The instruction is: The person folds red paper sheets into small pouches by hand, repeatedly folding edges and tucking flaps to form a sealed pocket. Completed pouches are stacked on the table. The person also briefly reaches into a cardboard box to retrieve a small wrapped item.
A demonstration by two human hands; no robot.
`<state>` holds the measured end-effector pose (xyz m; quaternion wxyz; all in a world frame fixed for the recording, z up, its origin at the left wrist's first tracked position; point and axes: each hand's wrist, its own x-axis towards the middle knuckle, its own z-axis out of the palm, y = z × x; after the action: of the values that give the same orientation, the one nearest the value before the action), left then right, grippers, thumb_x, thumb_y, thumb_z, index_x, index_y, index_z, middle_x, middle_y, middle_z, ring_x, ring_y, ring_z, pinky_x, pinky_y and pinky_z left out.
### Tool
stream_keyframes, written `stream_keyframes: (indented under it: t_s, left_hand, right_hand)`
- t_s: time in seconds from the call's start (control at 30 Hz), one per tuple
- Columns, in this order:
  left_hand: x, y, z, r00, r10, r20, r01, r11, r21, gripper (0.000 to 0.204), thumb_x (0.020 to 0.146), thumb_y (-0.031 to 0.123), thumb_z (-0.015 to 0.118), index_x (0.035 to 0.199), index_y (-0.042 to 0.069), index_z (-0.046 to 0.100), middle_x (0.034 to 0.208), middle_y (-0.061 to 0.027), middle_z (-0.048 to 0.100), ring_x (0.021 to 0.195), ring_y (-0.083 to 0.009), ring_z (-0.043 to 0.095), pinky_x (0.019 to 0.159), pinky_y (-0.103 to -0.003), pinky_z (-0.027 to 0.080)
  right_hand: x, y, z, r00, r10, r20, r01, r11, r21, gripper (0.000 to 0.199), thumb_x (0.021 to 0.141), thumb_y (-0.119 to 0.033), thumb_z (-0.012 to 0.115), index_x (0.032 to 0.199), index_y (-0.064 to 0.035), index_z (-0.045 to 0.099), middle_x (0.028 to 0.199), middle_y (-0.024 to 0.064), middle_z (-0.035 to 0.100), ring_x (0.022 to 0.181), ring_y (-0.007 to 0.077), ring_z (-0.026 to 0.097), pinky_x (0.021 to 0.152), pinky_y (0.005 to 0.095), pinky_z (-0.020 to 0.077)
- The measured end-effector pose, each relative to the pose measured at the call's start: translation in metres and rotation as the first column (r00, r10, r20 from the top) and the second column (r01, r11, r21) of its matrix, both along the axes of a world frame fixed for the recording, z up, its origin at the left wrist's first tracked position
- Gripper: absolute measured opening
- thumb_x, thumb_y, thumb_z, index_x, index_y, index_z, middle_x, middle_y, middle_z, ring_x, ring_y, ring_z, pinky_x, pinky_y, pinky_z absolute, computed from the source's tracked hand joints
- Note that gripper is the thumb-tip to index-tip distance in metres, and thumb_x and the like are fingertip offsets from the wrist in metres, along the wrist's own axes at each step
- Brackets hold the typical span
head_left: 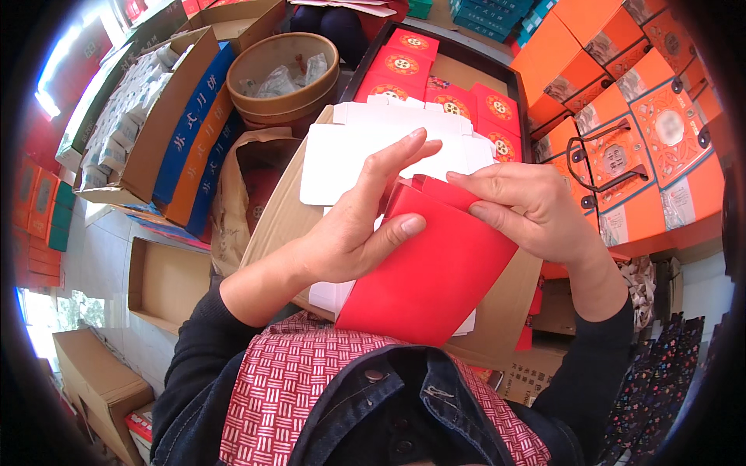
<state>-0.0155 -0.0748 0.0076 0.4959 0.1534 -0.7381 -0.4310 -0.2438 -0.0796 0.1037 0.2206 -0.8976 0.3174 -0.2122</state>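
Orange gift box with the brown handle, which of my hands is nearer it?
Right. Your right hand, on the red carton, is left of the orange gift box; your left hand is farther left.

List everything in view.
folding box: one, red, centre
white cards: several, white, centre
cardboard sheet: one, brown, beneath cards
tray: one, black, top
patterned boxes: several, red, in tray
tub: one, brown, upper left
wrapped packets: many, white, left
gift boxes: many, orange, right
stacked boxes: several, teal, top
paper bag: one, tan, left
floral strips: several, black, lower right
apron: one, red-white, bottom
left hand: one, bare, against folding box
right hand: one, bare, pinching folding box
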Motion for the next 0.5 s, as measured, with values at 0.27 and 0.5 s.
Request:
stream_keyframes:
  t_s: [0.27, 0.5]
  left_hand:
    - [-0.003, 0.005, 0.013, 1.0, -0.001, 0.013, -0.003, 0.95, 0.313, 0.04, 0.103, 0.025, 0.032, 0.133, 0.001, 0.045, 0.13, -0.0151, 0.052, 0.12, -0.0203, 0.049, 0.1, -0.032, 0.04]
    - [-0.02, 0.007, 0.019, 0.978, 0.189, 0.088, -0.2, 0.97, 0.137, 0.026, 0.099, 0.017, 0.049, 0.116, -0.001, 0.055, 0.106, -0.0111, 0.061, 0.102, -0.0182, 0.058, 0.089, -0.029, 0.044]
  right_hand:
    - [-0.003, -0.002, -0.005, 0.998, -0.013, 0.057, 0.004, 0.988, 0.152, 0.029, 0.087, -0.009, 0.06, 0.113, 0.0023, 0.065, 0.093, 0.0147, 0.069, 0.084, 0.0222, 0.067, 0.072, 0.0295, 0.0516]
    - [0.004, -0.005, -0.007, 0.998, -0.063, 0.031, 0.055, 0.978, 0.199, 0.023, 0.091, -0.013, 0.058, 0.106, 0.0005, 0.067, 0.087, 0.0125, 0.068, 0.08, 0.0175, 0.064, 0.072, 0.03, 0.0496]
